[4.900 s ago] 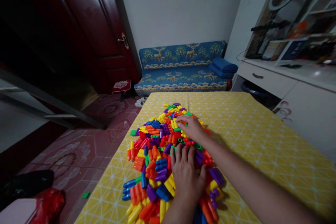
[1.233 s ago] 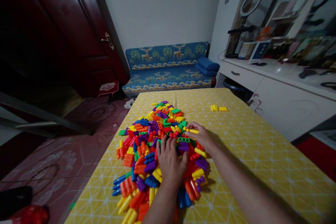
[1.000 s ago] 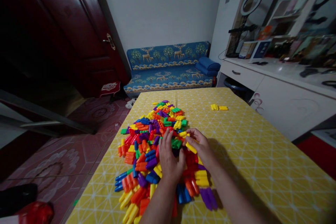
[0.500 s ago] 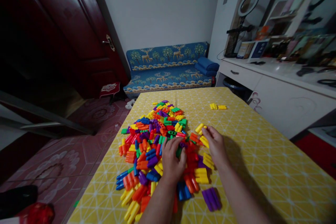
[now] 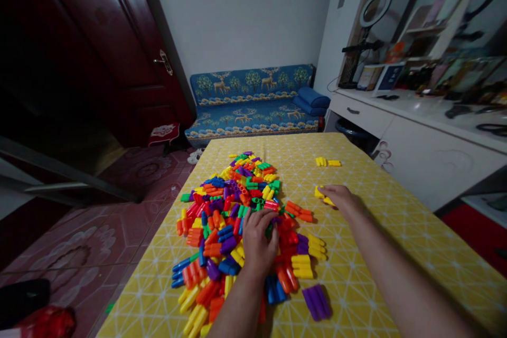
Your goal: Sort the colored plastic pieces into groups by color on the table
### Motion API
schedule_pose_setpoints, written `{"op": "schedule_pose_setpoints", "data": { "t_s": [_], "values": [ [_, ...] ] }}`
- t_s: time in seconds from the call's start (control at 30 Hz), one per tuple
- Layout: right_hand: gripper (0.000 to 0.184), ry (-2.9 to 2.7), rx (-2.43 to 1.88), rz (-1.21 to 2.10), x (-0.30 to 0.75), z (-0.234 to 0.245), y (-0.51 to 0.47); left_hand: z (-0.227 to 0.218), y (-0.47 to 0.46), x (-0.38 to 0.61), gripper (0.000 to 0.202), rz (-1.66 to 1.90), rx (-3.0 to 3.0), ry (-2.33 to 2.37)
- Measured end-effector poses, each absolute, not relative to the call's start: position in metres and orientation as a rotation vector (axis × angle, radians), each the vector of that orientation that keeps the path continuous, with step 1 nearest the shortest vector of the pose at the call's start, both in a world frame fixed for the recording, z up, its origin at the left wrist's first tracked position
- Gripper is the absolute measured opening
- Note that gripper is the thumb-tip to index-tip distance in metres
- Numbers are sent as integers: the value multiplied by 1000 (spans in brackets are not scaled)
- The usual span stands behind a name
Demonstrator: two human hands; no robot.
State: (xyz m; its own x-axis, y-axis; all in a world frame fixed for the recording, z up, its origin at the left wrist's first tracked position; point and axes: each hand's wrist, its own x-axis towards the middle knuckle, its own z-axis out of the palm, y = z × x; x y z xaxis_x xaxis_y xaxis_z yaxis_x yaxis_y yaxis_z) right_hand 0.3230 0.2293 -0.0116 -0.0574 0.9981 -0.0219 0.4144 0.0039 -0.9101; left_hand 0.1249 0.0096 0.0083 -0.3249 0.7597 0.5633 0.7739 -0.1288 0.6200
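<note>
A heap of colourful plastic bullet-shaped building blocks [image 5: 222, 222] covers the left and middle of the table. On the heap's right part lies my left hand [image 5: 259, 243], its fingers curled down over the blocks. A bit of green shows between its thumb and fingers; what it grips is hidden. Out to the right, my right hand [image 5: 341, 198] is closed on yellow building blocks [image 5: 319, 192], low over the tablecloth. Beyond it lie joined yellow blocks [image 5: 328, 162]. Orange blocks [image 5: 299, 211] and a purple block [image 5: 317, 302] sit at the heap's right side.
A yellow cloth with white lines covers the table [image 5: 380, 253]. Behind it stands a blue patterned sofa [image 5: 249, 111]. A white dresser [image 5: 428, 142] is on the right, a dark red door [image 5: 130, 53] on the left, with a small red stool [image 5: 164, 133] near it.
My right hand has moved right, away from the heap, carrying yellow blocks. My left hand has stayed on the heap. The orange blocks at the heap's edge are now uncovered.
</note>
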Motion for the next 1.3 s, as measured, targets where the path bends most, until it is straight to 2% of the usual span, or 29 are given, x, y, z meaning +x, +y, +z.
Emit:
{"op": "schedule_pose_setpoints", "data": {
  "t_s": [0.2,0.43,0.5,0.6,0.73,0.9,1.07,1.23,1.3],
  "values": [
    [51,-1501,-1568,738,321,-16,226,7,9,124,31,-1494,-1829,-2086],
    [58,-2056,-1371,131,330,-28,199,9,9,125,29,-1467,-1833,-2122],
    [55,-2025,-1369,27,332,-25,196,9,9,125,29,-1466,-1835,-2118],
    [27,-2030,-1405,-83,338,-18,188,10,9,126,30,-1467,-1830,-2107],
    [38,-2163,-1499,-104,341,-11,185,10,9,127,31,-1465,-1816,-2119],
    [17,-2281,-1455,-78,327,-13,220,11,9,126,30,-1448,-1834,-2136],
    [43,-2372,-1465,-191,307,-20,259,12,9,126,32,-1410,-1826,-2158],
    [34,-2402,-1411,-134,297,-20,273,11,9,127,31,-1404,-1830,-2166],
    [37,-2460,-1374,-104,295,-23,277,11,9,127,30,-1401,-1830,-2165]
  ]
}}
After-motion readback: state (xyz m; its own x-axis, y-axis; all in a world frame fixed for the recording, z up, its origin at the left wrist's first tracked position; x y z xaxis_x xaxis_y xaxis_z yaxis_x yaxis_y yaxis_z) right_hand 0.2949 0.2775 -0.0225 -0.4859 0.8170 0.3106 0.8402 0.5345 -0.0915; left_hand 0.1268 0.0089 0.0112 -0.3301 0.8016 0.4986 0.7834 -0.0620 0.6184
